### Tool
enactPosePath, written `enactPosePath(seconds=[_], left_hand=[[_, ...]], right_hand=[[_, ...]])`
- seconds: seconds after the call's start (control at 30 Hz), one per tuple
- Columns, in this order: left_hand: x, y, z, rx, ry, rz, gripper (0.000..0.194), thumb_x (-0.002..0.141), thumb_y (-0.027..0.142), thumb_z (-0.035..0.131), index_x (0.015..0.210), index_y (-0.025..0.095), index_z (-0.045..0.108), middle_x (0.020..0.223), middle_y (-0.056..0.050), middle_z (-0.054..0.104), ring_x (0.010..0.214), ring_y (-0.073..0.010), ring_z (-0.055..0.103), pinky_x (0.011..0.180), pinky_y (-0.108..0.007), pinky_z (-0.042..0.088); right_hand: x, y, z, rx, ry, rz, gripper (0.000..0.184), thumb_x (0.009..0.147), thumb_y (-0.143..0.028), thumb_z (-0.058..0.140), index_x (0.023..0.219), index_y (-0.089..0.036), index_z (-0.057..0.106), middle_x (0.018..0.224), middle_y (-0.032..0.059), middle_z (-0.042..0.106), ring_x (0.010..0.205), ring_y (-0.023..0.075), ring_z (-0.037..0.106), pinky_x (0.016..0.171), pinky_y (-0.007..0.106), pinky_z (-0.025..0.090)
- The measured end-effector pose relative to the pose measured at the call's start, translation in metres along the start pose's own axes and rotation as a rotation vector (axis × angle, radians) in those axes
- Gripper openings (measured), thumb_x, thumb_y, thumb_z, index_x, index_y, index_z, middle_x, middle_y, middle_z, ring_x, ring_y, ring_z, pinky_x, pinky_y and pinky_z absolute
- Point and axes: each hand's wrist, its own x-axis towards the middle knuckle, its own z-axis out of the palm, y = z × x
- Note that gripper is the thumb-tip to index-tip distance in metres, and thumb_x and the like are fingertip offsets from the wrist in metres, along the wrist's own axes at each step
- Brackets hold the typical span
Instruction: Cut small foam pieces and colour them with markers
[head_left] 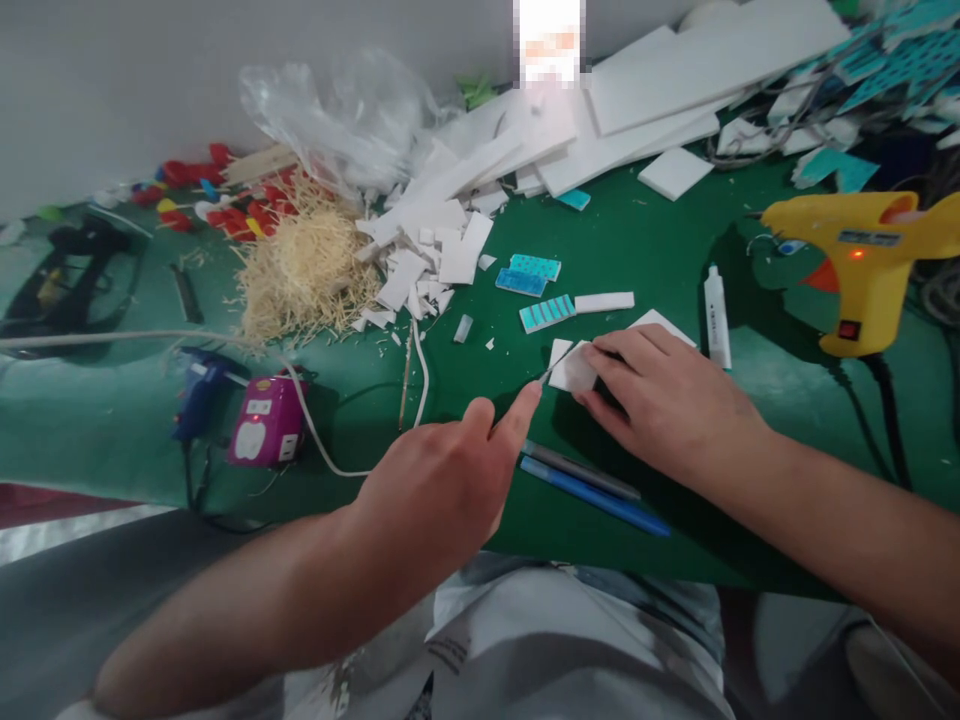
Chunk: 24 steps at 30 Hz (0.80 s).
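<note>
My left hand (450, 470) is closed around a craft knife (547, 374), its index finger stretched along the tool; most of the handle is hidden in the fist. The thin blade rests at the edge of a small white foam board piece (574, 370). My right hand (664, 390) presses that piece down, thumb and fingers on its right side. A further white corner shows behind my right fingers. Just beyond lie a blue striped strip (547, 314) and a plain white strip (604, 302). A grey pen (585, 470) and a blue pen (596, 496) lie close below.
At right stand a yellow glue gun (862, 255) with its light on and a white tube (716, 318). White scraps (431, 255), straw (307, 260) and foam sheets (645, 120) crowd the back. A purple power adapter (266, 420) and blue glue gun (202, 390) sit left, with cords.
</note>
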Motion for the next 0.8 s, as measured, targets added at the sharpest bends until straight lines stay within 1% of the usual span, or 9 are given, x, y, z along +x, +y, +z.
enactPosePath(seconds=[0.2, 0.33, 0.4, 0.43, 0.47, 0.53, 0.6, 0.7, 0.8], left_hand=[[-0.014, -0.008, 0.009, -0.042, 0.217, -0.011, 0.054, 0.098, 0.014, 0.048, 0.150, 0.021, 0.059, 0.073, 0.002, 0.060, 0.047, -0.0143, 0.057, 0.044, -0.030, 0.035], [-0.022, -0.018, 0.015, -0.077, 0.307, -0.124, 0.043, 0.105, 0.019, 0.043, 0.144, 0.021, 0.060, 0.078, 0.001, 0.067, 0.051, -0.0144, 0.059, 0.045, -0.030, 0.036], [-0.023, -0.025, 0.021, -0.113, 0.375, -0.187, 0.038, 0.107, 0.023, 0.044, 0.140, 0.021, 0.060, 0.086, -0.001, 0.072, 0.059, -0.0147, 0.065, 0.048, -0.028, 0.040], [-0.022, -0.028, 0.024, -0.156, 0.417, -0.224, 0.035, 0.107, 0.024, 0.044, 0.138, 0.022, 0.060, 0.095, -0.003, 0.075, 0.068, -0.0150, 0.069, 0.053, -0.026, 0.044], [-0.020, -0.031, 0.027, -0.218, 0.478, -0.249, 0.033, 0.106, 0.024, 0.045, 0.134, 0.022, 0.061, 0.100, -0.004, 0.076, 0.077, -0.0161, 0.072, 0.059, -0.025, 0.049], [-0.011, -0.036, 0.029, -0.386, 0.523, -0.271, 0.030, 0.100, 0.022, 0.048, 0.127, 0.018, 0.062, 0.107, -0.006, 0.076, 0.088, -0.0180, 0.074, 0.070, -0.026, 0.054], [0.004, -0.039, 0.028, -0.588, 0.501, -0.311, 0.028, 0.089, 0.020, 0.052, 0.114, 0.017, 0.064, 0.101, -0.005, 0.074, 0.080, -0.0166, 0.070, 0.066, -0.025, 0.053], [0.032, -0.039, 0.021, -0.930, 0.451, -0.414, 0.010, 0.081, 0.030, 0.060, 0.083, 0.020, 0.058, 0.073, 0.002, 0.063, 0.059, -0.0120, 0.056, 0.057, -0.024, 0.047], [0.056, -0.036, 0.017, -1.327, 0.305, -0.348, 0.018, 0.079, 0.035, 0.066, 0.083, 0.021, 0.056, 0.066, 0.005, 0.058, 0.052, -0.0104, 0.052, 0.050, -0.022, 0.045]], right_hand=[[-0.001, 0.002, -0.001, 0.045, 0.063, -0.006, 0.031, 0.101, -0.027, 0.054, 0.114, -0.008, 0.074, 0.109, 0.0190, 0.076, 0.097, 0.0285, 0.067, 0.084, 0.041, 0.054], [0.000, 0.002, -0.003, 0.050, 0.060, 0.025, 0.030, 0.101, -0.027, 0.054, 0.117, -0.010, 0.073, 0.111, 0.0182, 0.076, 0.100, 0.0290, 0.068, 0.085, 0.042, 0.054], [0.000, 0.002, -0.005, 0.052, 0.055, 0.046, 0.031, 0.101, -0.028, 0.055, 0.121, -0.011, 0.072, 0.113, 0.0172, 0.076, 0.103, 0.0291, 0.068, 0.087, 0.042, 0.054], [0.000, 0.002, -0.005, 0.061, 0.052, 0.054, 0.033, 0.101, -0.028, 0.055, 0.125, -0.012, 0.071, 0.115, 0.0171, 0.076, 0.105, 0.0291, 0.069, 0.088, 0.043, 0.055], [0.000, 0.002, -0.005, 0.074, 0.048, 0.062, 0.036, 0.100, -0.027, 0.056, 0.129, -0.011, 0.070, 0.117, 0.0172, 0.076, 0.106, 0.0291, 0.069, 0.089, 0.043, 0.055], [0.000, 0.003, -0.005, 0.104, 0.041, 0.076, 0.042, 0.100, -0.028, 0.056, 0.137, -0.011, 0.065, 0.120, 0.0171, 0.076, 0.107, 0.0290, 0.070, 0.089, 0.043, 0.056], [0.000, 0.003, -0.005, 0.133, 0.044, 0.097, 0.049, 0.100, -0.031, 0.056, 0.145, -0.012, 0.059, 0.120, 0.0157, 0.076, 0.105, 0.0291, 0.072, 0.086, 0.043, 0.058], [0.000, 0.003, -0.006, 0.164, 0.079, 0.123, 0.057, 0.099, -0.034, 0.058, 0.152, -0.016, 0.051, 0.117, 0.0135, 0.076, 0.101, 0.0290, 0.073, 0.081, 0.043, 0.060], [0.001, 0.000, -0.011, 0.174, 0.154, 0.105, 0.063, 0.098, -0.030, 0.061, 0.157, -0.020, 0.044, 0.120, 0.0133, 0.076, 0.102, 0.0286, 0.074, 0.080, 0.043, 0.061]])
